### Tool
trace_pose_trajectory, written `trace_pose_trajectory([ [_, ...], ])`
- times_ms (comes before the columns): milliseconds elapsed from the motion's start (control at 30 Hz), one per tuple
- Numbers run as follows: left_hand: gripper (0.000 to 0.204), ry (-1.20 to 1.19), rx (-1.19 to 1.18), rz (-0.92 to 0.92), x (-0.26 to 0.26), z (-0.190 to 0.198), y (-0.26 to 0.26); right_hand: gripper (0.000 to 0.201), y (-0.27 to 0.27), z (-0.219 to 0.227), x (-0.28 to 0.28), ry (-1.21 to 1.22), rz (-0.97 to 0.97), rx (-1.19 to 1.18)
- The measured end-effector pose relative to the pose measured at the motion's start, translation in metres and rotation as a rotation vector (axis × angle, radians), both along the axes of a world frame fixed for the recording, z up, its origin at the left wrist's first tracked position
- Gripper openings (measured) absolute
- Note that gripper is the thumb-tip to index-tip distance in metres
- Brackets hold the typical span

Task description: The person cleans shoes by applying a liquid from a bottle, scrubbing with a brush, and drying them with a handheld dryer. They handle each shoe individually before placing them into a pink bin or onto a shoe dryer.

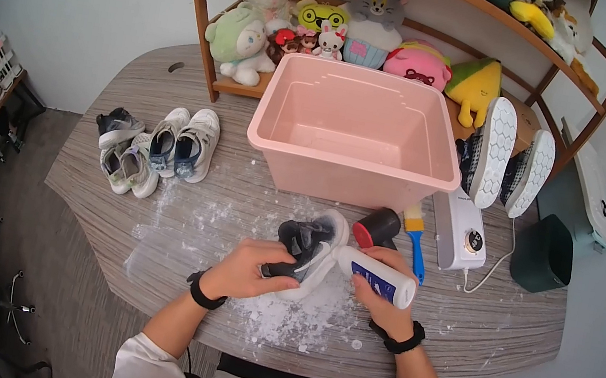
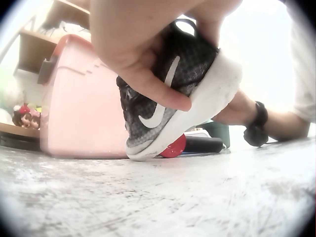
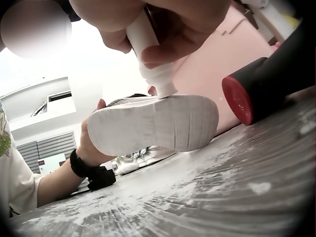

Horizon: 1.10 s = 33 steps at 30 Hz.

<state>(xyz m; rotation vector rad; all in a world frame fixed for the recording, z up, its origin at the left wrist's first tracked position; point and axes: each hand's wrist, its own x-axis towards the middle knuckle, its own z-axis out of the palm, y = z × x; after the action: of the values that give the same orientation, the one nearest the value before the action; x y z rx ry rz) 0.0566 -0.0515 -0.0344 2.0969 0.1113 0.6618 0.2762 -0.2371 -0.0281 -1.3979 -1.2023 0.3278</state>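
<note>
A black-and-white shoe (image 1: 300, 246) is held tilted over the powder-strewn table by the left hand (image 1: 245, 269), whose fingers grip its heel end. In the left wrist view the left hand (image 2: 143, 54) has a finger along the side of the shoe (image 2: 173, 94). The right hand (image 1: 389, 304) grips a white bottle with a blue label (image 1: 376, 277), its tip at the shoe's sole edge. The right wrist view shows the bottle (image 3: 159, 74) in the right hand (image 3: 173, 29), its nozzle touching the edge of the white sole (image 3: 153, 124).
Beyond the shoe stands a pink bin (image 1: 353, 179). A black-and-red cylinder-ended tool (image 1: 376, 228), a blue-handled brush (image 1: 415, 244) and a white dryer (image 1: 460, 231) carrying shoes lie to the right. More shoes (image 1: 196, 146) stand at the left; a dark green bin (image 1: 543, 253) is far right.
</note>
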Motion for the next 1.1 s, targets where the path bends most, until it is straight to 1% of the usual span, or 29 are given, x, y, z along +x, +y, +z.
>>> trace_pose_trajectory([
  [67,0.034,0.018,-0.025,-0.007,-0.0002,-0.0013,-0.0003,0.042,0.0001,-0.0004,-0.0007,0.008,-0.019,0.007],
  [133,0.033,0.010,-0.025,-0.004,-0.0002,-0.0004,-0.0008,0.042,-0.0016,0.0019,-0.0010,-0.004,0.063,0.003],
  [167,0.033,0.001,-0.026,-0.002,0.0000,0.0000,-0.0008,0.042,-0.0023,0.0024,-0.0009,-0.006,0.064,0.003],
  [233,0.033,0.002,-0.028,0.001,-0.0002,-0.0011,-0.0003,0.041,-0.0029,0.0030,-0.0011,-0.024,0.163,0.030],
  [300,0.033,0.006,-0.032,0.003,-0.0006,-0.0009,-0.0006,0.040,-0.0032,0.0059,-0.0025,0.005,0.174,0.024],
  [400,0.034,0.016,-0.036,0.001,-0.0003,0.0008,-0.0009,0.040,-0.0028,0.0045,-0.0010,0.001,0.161,0.012],
  [467,0.034,0.000,-0.038,0.016,-0.0008,-0.0007,-0.0007,0.040,-0.0009,0.0037,0.0004,-0.056,0.033,0.029],
  [600,0.034,0.001,-0.035,0.025,-0.0021,0.0019,-0.0005,0.041,-0.0011,0.0040,0.0009,-0.069,-0.026,0.022],
  [667,0.034,0.059,-0.077,0.059,-0.0040,0.0029,-0.0007,0.041,-0.0031,0.0032,-0.0003,-0.064,0.070,0.033],
  [700,0.034,0.059,-0.077,0.060,-0.0042,0.0026,-0.0005,0.041,-0.0046,0.0034,-0.0009,-0.064,0.071,0.033],
  [767,0.034,0.041,-0.062,0.060,-0.0036,0.0021,0.0002,0.041,-0.0072,0.0047,-0.0016,0.003,0.199,-0.006],
  [800,0.034,0.040,-0.062,0.060,-0.0031,0.0023,0.0002,0.042,-0.0070,0.0050,-0.0012,-0.007,0.211,-0.003],
  [933,0.033,0.036,-0.061,0.052,-0.0041,0.0025,-0.0007,0.040,-0.0052,0.0040,-0.0018,0.071,0.181,-0.004],
  [1000,0.033,0.041,-0.059,0.051,-0.0048,0.0017,0.0015,0.040,-0.0049,0.0040,-0.0024,0.044,0.100,-0.011],
  [1067,0.038,0.058,-0.157,-0.026,-0.0071,-0.0026,0.0065,0.040,-0.0039,0.0008,-0.0006,0.070,0.070,0.000],
  [1100,0.038,0.058,-0.156,-0.026,-0.0078,-0.0013,0.0067,0.040,-0.0037,-0.0002,0.0000,0.095,0.040,0.011],
])
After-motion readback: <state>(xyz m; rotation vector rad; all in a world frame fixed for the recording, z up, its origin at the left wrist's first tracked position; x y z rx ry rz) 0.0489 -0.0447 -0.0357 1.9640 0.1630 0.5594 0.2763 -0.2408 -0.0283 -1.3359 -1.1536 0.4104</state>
